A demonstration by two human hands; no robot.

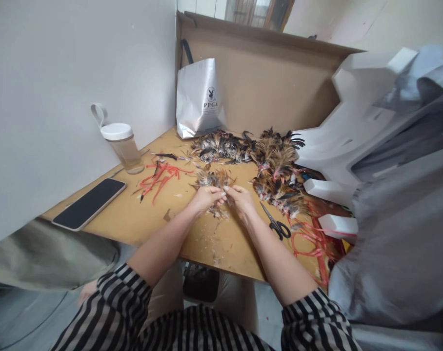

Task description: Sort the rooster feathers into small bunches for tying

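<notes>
My left hand [208,197] and my right hand [240,199] meet over the middle of the table, thumbs and fingers pinched together. Both grip a small bunch of brown and grey feathers [213,177], which fans out beyond my fingertips. Where the quills sit between the fingers is hidden. Loose fluff and feather scraps [217,212] lie under my hands. To the right of my right hand is a pair of black-handled scissors [279,227], lying on the wood. Tied bundles of dark feathers [278,195] lie just beyond it.
Red strips [159,178] lie at left, and a red string tangle [314,241] at right. A lidded cup [125,151] and a phone [90,203] stand and lie along the left side. Behind are a silver bag [197,97], more feathers [223,146] and white foam [312,146].
</notes>
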